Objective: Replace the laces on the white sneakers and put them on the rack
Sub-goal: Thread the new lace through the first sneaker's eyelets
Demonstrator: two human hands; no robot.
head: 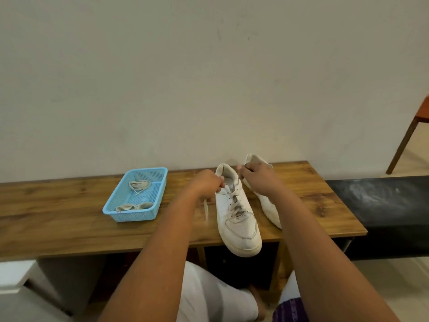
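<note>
A white sneaker (239, 219) stands upright on the wooden table (69, 219), toe over the near edge, with a lace threaded through its eyelets. My left hand (206, 184) pinches one lace end at the sneaker's top left; the loose tail (205, 209) hangs down onto the table. My right hand (260, 177) pinches the other lace end at the top right of the collar. A second white sneaker (270, 205) lies on its side just right of the first, partly hidden behind my right hand and forearm.
A light blue plastic basket (118, 205) sits left of the sneakers with a coiled lace (139, 185) and bundled laces (134, 206) inside. A wall runs behind the table. A black bench (383, 205) adjoins on the right, and a wooden furniture leg (404, 140) stands at far right.
</note>
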